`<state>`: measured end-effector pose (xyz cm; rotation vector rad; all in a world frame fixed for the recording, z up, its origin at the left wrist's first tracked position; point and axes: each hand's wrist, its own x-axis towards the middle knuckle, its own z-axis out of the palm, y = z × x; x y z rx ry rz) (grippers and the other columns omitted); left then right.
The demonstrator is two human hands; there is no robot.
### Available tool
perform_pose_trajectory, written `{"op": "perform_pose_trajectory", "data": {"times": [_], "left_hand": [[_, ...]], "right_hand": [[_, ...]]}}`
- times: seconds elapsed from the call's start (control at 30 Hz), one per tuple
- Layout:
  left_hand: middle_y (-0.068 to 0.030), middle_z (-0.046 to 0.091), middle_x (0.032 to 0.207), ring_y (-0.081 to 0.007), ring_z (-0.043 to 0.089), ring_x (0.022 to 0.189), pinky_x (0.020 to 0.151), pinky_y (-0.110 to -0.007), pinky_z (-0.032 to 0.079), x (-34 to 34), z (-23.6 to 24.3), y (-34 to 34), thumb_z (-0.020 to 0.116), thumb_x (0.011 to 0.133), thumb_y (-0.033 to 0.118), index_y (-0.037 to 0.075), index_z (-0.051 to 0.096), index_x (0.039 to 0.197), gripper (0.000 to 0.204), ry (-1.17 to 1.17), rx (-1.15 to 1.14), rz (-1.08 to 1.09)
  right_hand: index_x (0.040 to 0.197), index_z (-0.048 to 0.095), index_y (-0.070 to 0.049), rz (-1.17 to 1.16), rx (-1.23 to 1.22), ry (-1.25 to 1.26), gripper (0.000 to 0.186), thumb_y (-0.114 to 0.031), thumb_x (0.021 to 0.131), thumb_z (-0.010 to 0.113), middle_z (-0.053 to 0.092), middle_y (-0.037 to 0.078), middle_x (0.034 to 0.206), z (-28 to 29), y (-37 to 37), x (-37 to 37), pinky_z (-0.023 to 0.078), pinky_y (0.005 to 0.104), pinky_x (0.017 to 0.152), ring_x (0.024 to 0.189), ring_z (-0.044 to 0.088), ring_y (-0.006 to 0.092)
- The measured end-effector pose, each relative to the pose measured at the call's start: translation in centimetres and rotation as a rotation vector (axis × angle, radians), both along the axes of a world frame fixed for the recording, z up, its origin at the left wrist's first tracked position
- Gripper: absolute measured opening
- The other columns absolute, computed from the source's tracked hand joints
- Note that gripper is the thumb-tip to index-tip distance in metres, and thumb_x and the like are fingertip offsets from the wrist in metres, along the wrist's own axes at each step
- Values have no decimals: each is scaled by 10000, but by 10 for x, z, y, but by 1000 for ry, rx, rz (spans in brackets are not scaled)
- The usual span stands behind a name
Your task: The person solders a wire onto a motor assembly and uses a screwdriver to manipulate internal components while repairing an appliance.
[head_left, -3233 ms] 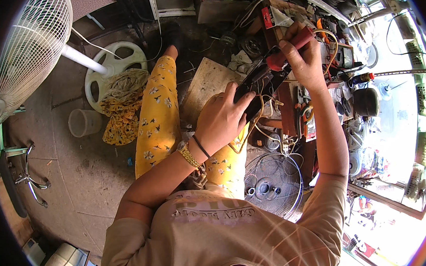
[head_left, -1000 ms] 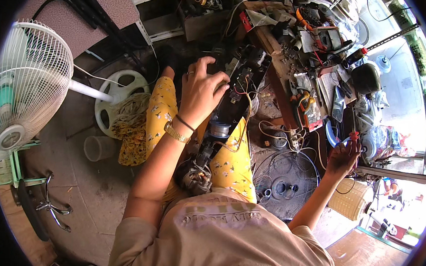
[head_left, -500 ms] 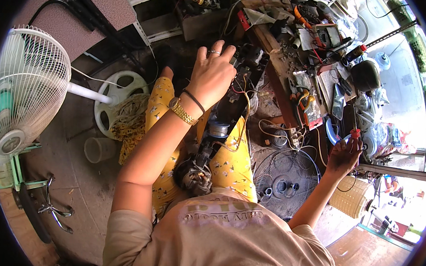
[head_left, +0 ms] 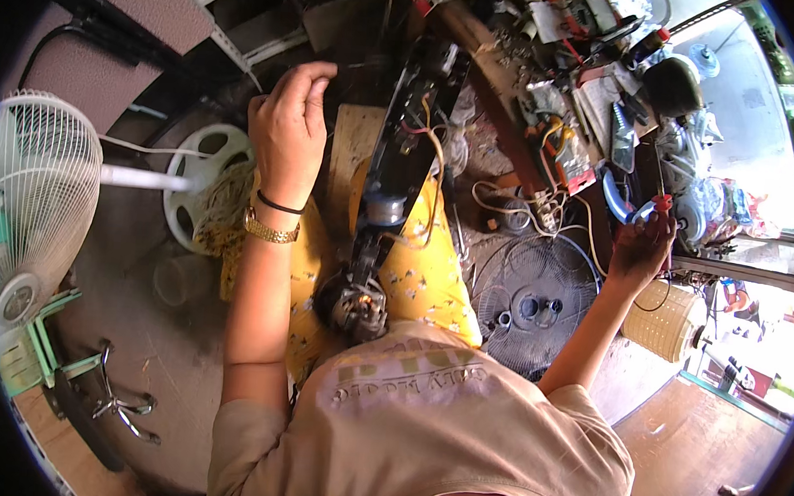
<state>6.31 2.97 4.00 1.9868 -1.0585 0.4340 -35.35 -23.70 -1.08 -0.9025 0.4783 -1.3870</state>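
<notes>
My right hand [head_left: 644,249], out at the right, is closed around a screwdriver [head_left: 662,202] with a red handle, its thin shaft pointing up. My left hand [head_left: 290,132] is raised left of the long black housing, fingers curled in; whether it pinches anything small is hidden. Between my legs lies the open black housing [head_left: 409,162] of a fan, with thin wires [head_left: 433,132] coming out of it. A silvery round part [head_left: 386,210] sits in its lower half. At the near end, against my shirt, is a bare fan motor [head_left: 354,305]. Neither hand touches the housing.
A standing fan [head_left: 41,199] with a white round base [head_left: 183,176] stands at left. A cluttered wooden bench [head_left: 505,118] bears pliers [head_left: 544,143] and loose parts. Right of my legs is a dark fan grille [head_left: 532,302]; a wooden board [head_left: 353,154] lies ahead.
My left hand has moved left, away from the housing's far end, and its fingers have curled. My right hand still holds the screwdriver. The whole view has shifted slightly.
</notes>
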Motion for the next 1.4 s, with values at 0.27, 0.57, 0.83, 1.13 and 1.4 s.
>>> {"op": "perform_pose_trajectory", "data": {"times": [0.27, 0.57, 0.83, 1.13, 1.4], "left_hand": [[-68, 556, 1049, -276, 518, 987, 831, -383, 434, -87, -7, 34, 727, 730, 152, 130, 679, 965, 241, -58, 324, -381], [-29, 580, 866, -209, 528, 869, 772, -357, 381, -109, -17, 2, 657, 791, 192, 110, 636, 734, 102, -151, 481, -487], [-52, 603, 714, -170, 509, 590, 526, -301, 382, -64, -40, 10, 702, 823, 112, 36, 616, 820, 115, 343, -91, -138], [-54, 613, 697, -139, 475, 521, 496, -284, 374, -51, -55, -5, 704, 819, 95, 29, 634, 820, 96, 477, -191, -37], [-77, 625, 707, -207, 583, 601, 562, -316, 450, -44, -62, -14, 726, 767, 67, 28, 630, 776, 104, 369, -138, -34]], "right_hand": [[1039, 618, -63, 172, 63, -26, 268, -305, 932, 576, 607, 50, 845, 1, 8, 16, 443, 259, 628, 716, 520, 138], [1054, 617, -92, 201, -35, -1, 292, -354, 940, 554, 685, 125, 1018, 2, 0, 33, 463, 262, 600, 747, 606, 164], [1020, 601, -70, 305, -179, 241, 271, -325, 958, 536, 674, 111, 916, 79, -41, 150, 499, 339, 769, 862, 644, 249], [923, 565, -35, 487, -510, 630, 134, -165, 937, 591, 595, -1, 818, 100, 33, 305, 418, 235, 632, 707, 512, 61], [924, 561, -23, 604, -652, 628, 158, -177, 940, 592, 573, -4, 795, 88, 41, 330, 426, 247, 671, 728, 501, 72]]}}
